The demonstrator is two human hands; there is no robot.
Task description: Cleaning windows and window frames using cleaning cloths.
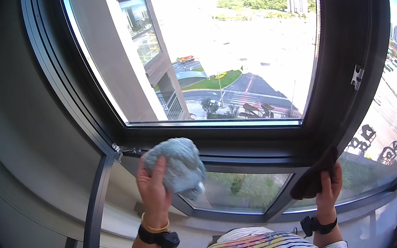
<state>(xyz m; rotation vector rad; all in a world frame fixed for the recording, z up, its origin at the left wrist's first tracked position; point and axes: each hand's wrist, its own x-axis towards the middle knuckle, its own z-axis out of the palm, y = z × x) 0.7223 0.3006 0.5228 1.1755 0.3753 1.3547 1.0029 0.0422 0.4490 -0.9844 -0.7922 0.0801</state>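
My left hand (153, 183) grips a bunched, fluffy light grey-blue cloth (178, 165), its thumb pressed over the near side. The cloth is in front of the lower rail of a dark window frame (214, 131), near the left corner; I cannot tell whether they touch. In my right hand (330, 186) is a flat, dark brown piece (311, 182), perhaps a folded cloth, below the frame's lower right corner. Its upper end runs into the dark frame and its outline there is unclear.
A metal stay arm (126, 149) sits at the frame's lower left corner. A silver latch keeper (357, 77) is on the right side. Below is a lower glass pane (238, 190). Through the upper opening show a road (232, 96) far below and a neighbouring building (146, 74).
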